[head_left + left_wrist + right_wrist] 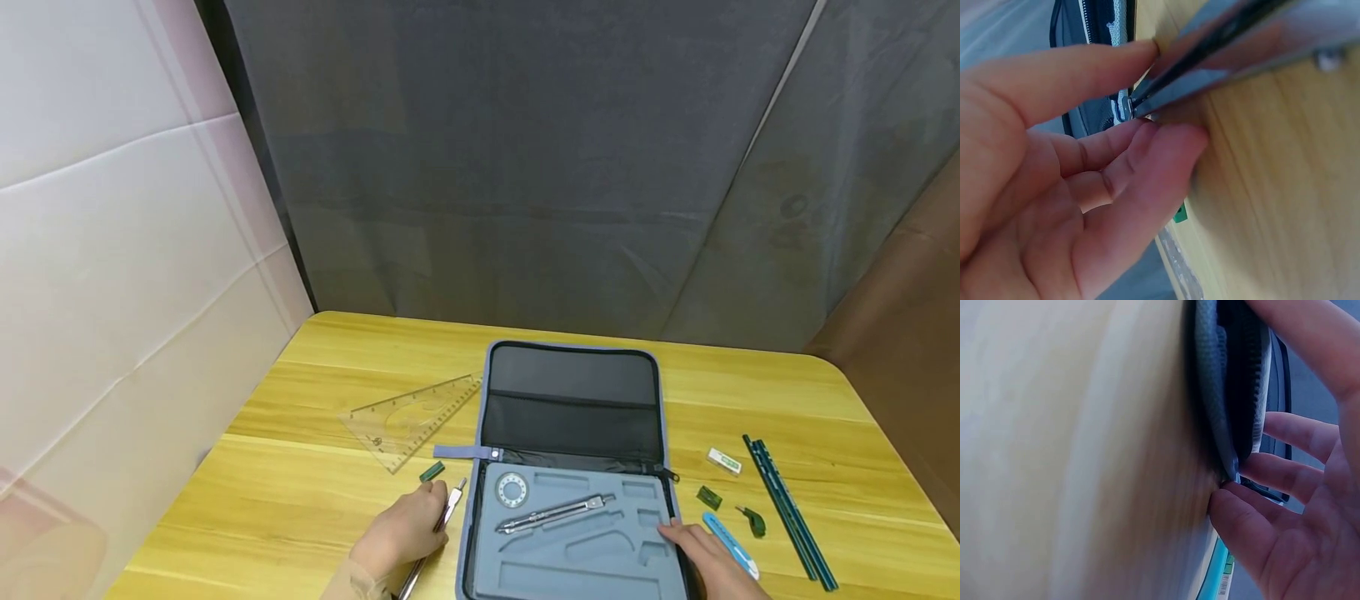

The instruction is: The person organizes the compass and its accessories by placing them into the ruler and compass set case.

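My left hand pinches a slim metal compass, which slants beside the case's left side. In the left wrist view, thumb and fingertips meet around one end of its shiny legs. An unzipped compass case lies with its lid up and a grey moulded tray inside. A second metal compass sits across the tray's slots, below a round white disc. My right hand rests on the case's right rim, its fingers extended over it; the right wrist view shows fingertips touching the zipped edge.
Left of the case lie a clear set square and a small green piece. To the right are an eraser, a green sharpener, a small dark green part, a blue knife and dark green pencils.
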A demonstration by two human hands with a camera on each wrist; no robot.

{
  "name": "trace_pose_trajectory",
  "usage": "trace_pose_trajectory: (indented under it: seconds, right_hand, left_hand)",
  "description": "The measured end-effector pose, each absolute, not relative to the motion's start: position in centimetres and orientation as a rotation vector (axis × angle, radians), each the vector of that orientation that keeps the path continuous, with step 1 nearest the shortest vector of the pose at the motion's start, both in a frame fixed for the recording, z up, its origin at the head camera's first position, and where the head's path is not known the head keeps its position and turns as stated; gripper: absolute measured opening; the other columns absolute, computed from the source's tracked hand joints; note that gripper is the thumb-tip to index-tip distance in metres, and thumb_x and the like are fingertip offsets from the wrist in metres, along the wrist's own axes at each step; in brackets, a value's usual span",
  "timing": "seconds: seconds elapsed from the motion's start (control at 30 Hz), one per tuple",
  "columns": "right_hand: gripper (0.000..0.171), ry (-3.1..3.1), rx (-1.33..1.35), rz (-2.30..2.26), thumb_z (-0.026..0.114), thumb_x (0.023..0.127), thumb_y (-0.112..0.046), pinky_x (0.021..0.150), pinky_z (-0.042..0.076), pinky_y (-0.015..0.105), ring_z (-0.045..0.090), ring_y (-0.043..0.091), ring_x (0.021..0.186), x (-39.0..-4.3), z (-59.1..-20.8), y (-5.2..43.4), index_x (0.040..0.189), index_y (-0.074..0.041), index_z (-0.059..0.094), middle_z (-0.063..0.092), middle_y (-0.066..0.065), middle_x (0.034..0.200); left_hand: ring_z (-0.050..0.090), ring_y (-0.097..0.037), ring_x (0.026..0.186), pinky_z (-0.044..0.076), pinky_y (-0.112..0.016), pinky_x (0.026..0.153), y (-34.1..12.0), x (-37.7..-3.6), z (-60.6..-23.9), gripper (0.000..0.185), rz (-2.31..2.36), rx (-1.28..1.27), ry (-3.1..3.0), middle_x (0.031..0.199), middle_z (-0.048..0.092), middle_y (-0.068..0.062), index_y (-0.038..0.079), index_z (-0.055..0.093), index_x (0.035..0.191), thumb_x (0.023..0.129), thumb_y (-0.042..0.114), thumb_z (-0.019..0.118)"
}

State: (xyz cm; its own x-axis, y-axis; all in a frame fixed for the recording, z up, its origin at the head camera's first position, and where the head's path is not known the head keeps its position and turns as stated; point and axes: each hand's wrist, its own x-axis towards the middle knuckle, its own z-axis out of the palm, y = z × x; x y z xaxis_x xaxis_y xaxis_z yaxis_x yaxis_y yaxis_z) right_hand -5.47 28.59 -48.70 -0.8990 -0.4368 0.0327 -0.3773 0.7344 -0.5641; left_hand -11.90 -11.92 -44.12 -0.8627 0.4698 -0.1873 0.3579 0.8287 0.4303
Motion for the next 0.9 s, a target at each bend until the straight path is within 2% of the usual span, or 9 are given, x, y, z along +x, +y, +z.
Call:
trace_pose_trajectory:
  seconds: [0.37, 0.6, 0.9]
  right_hand:
    - [0.070, 2.785, -0.641, -0.912, 0.073, 0.074, -0.036, 0.077, 0.047, 0.043, 0.047, 0.037, 0.107, -5.58, -48.93, 28.77, 0.127, 0.000, 0.045, 0.049, 0.011, 0.118]
    - [0.067, 2.771, -0.630, -0.919, 0.071, 0.076, -0.035, 0.076, 0.047, 0.043, 0.048, 0.032, 0.109, -5.49, -49.00, 28.93, 0.127, 0.001, 0.046, 0.051, 0.015, 0.117]
    - [0.066, 2.792, -0.633, -0.917, 0.071, 0.076, -0.036, 0.076, 0.047, 0.041, 0.048, 0.038, 0.106, -5.54, -48.88, 28.78, 0.126, 0.000, 0.047, 0.051, 0.014, 0.117]
  left_hand:
    - [0.041, -0.015, 0.058, 0.038, -0.029, 0.049, -11.87, -12.01, -44.08, 0.021, 0.606, 0.643, 2.686, 0.072, 0.041, -0.004, 0.002, 0.043, 0.083, 0.077, 0.000, 0.063]
    - [0.042, -0.015, 0.060, 0.039, -0.030, 0.051, -11.78, -12.12, -44.29, 0.020, 0.604, 0.624, 2.691, 0.072, 0.043, -0.004, 0.002, 0.045, 0.081, 0.071, -0.001, 0.062]
    - [0.042, -0.016, 0.059, 0.037, -0.030, 0.050, -11.87, -11.97, -44.21, 0.023, 0.632, 0.568, 2.683, 0.068, 0.042, -0.003, 0.003, 0.044, 0.081, 0.067, -0.001, 0.062]
